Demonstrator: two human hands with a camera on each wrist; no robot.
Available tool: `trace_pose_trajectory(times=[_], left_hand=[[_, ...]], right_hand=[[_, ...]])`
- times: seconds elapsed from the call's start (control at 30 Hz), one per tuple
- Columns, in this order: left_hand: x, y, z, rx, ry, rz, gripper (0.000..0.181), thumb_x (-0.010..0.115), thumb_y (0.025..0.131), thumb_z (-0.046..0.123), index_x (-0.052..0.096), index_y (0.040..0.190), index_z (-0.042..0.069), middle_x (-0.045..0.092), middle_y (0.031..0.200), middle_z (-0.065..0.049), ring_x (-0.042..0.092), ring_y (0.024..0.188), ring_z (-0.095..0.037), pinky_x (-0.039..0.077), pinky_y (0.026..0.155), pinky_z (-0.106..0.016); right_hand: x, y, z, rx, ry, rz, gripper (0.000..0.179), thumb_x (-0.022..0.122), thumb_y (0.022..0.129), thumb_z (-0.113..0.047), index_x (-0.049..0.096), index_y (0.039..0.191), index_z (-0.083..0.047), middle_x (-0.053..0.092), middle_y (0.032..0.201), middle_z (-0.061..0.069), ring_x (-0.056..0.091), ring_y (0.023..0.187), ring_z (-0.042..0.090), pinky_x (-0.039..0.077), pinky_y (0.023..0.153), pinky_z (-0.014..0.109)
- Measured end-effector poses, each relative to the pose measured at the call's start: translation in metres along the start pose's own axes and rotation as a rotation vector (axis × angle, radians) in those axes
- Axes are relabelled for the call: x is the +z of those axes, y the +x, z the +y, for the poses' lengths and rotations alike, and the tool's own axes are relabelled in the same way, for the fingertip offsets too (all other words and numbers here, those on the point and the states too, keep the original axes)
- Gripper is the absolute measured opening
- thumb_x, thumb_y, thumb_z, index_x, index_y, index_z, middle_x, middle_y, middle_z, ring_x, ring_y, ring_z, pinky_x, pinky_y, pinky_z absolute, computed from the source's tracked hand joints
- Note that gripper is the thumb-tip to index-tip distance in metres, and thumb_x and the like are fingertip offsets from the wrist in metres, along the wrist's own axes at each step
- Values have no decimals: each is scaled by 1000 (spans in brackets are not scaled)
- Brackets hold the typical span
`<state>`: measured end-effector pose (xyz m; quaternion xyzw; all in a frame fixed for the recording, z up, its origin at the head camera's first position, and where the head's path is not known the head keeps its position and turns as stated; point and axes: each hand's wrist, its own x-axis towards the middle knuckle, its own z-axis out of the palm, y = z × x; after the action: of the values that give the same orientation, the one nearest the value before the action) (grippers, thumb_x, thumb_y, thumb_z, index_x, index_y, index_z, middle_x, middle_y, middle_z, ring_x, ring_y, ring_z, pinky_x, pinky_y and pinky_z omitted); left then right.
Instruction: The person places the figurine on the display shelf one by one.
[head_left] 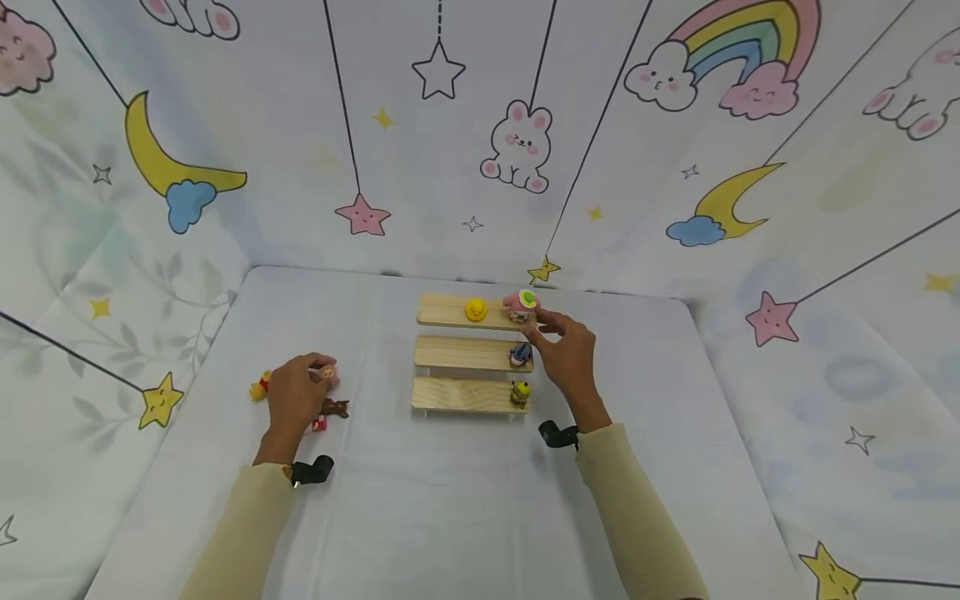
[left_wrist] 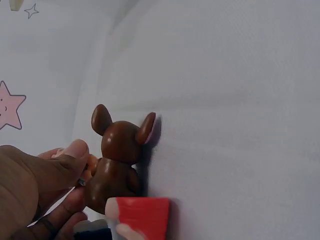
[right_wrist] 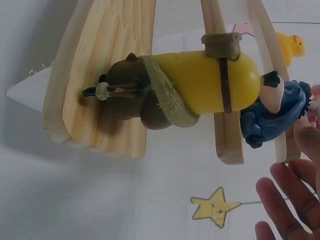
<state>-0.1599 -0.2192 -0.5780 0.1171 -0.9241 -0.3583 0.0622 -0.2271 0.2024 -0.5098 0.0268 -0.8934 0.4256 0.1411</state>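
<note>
Pinching a pink figure (head_left: 521, 307) at the right end of the top shelf (head_left: 442, 310), the right hand (head_left: 567, 354) has its thumb and forefinger close together at the figure's right side; the remaining fingers are bent and apart in the right wrist view. The left hand (head_left: 296, 396), near the table's left edge, pinches a peach figure (head_left: 330, 377) between thumb and fingertips, with only a small gap between them; much of that figure is hidden.

Just beside the left hand is a brown figure (left_wrist: 119, 142), with a red piece (left_wrist: 152, 215) next to it. A yellow toy (head_left: 259, 386) with a bit of red lies on the hand's other side, closer to the left edge of the table (head_left: 420, 517).

On the top shelf, a duck (head_left: 476, 310) sits around the middle, left of the pink figure. A blue figure (head_left: 520, 354) is at the right end of the middle shelf (head_left: 457, 353), and a minion (right_wrist: 210, 82) stands at the right end of the bottom shelf (head_left: 457, 394). Behind the table's far edge hangs a printed cloth (head_left: 300, 225).
</note>
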Motion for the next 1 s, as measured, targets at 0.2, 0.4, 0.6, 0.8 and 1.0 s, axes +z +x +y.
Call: trace_pose_trajectory(times=[0.2,0.4,0.6,0.8,1.0], left_hand=[[5,2,2,33,-51,6,32,86,92,16,79,123,9,77,115,-20,70,94,-31,51,74,-32],[6,1,14,27,-102,6,34,83,95,20,78,127,11,76,119,-17,68,100,-31,55,79,-35],[5,2,31,40,-189,20,34,81,96,17,76,130,14,72,127,-12,69,110,-31,59,98,-49],[2,2,49,82,-223,35,33,81,96,13,77,129,14,72,128,-12,69,111,-32,58,103,-54],[-1,4,68,180,-250,87,33,84,92,9,78,125,12,73,121,-11,70,107,-31,58,100,-51]], right_hand=[[0,0,0,12,11,-4,46,83,95,-36,76,133,-12,77,130,7,73,110,29,55,100,56],[0,-1,-2,17,13,-10,46,83,95,-35,75,134,-14,77,131,5,73,112,28,54,101,55],[-1,0,-3,13,14,-10,45,83,95,-34,75,135,-13,77,132,6,73,112,29,53,104,60],[-1,0,-3,27,0,-13,46,83,95,-35,75,135,-13,77,132,6,72,113,29,54,103,59],[-1,-1,-4,37,-11,-13,47,83,95,-36,74,137,-14,76,134,6,72,114,28,53,103,55]])
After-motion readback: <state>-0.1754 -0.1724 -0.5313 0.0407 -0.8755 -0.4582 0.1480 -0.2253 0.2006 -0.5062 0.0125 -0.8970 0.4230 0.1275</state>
